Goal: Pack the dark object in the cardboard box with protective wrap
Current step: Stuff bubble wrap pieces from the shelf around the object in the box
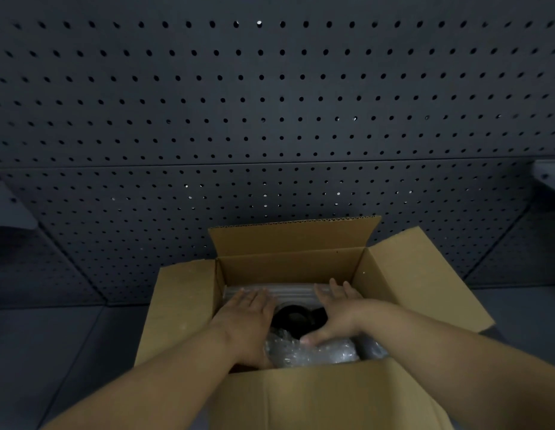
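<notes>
Head view: dark object [296, 318] low in box [285, 263], between hands — left hand [248, 318] flat, right hand [335, 315] flat, thumb on wrap [310, 352]. Both equally near; long axis unclear.

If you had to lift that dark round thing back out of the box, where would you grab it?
From straight above, I'd guess, by the rounded rim of the dark object. The cardboard box walls and bubble wrap block its sides, and only its top shows between the left hand and right hand.
</notes>
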Motion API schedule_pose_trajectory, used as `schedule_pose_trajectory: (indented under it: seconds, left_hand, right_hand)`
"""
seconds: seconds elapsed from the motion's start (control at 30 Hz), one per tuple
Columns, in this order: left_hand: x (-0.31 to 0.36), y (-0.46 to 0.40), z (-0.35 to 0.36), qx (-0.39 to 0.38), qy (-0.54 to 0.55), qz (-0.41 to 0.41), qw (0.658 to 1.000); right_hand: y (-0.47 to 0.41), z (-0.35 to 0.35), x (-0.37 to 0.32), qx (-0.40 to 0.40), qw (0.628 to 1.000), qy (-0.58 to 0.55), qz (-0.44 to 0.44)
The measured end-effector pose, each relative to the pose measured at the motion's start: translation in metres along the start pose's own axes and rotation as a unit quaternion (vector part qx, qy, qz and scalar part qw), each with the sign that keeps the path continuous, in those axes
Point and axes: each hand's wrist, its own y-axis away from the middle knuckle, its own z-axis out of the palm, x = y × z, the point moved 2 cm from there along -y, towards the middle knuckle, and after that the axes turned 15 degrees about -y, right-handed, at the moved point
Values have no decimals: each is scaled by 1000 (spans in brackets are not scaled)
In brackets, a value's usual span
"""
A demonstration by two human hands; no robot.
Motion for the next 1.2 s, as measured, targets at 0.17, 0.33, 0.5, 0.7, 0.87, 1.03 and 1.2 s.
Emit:
schedule_pose_trajectory:
  seconds: [0.17,0.33,0.5,0.7,0.87,1.03,1.2]
  left_hand:
    - [-16,-9,-16,12,154,5,988]
    - [-16,-18,-7,-3,113,-41,993]
    - [-10,-18,-3,-72,95,-36,992]
    - [-10,-16,-3,-112,62,-9,992]
    - [-3,-20,3,-81,6,-14,997]
    - [8,-20,8,-45,-46,-28,998]
    - [15,-20,13,-26,-87,-47,995]
  right_hand:
    - [-3,5,0,4,998,59,3]
    - [-5,7,-2,4,997,76,12]
    - [-6,8,-2,-1,996,84,12]
    - [-5,5,1,-14,995,94,1]
    - [-5,5,1,-21,992,124,7]
    - [-5,14,-4,-10,986,167,24]
    - [-4,22,-3,16,979,200,29]
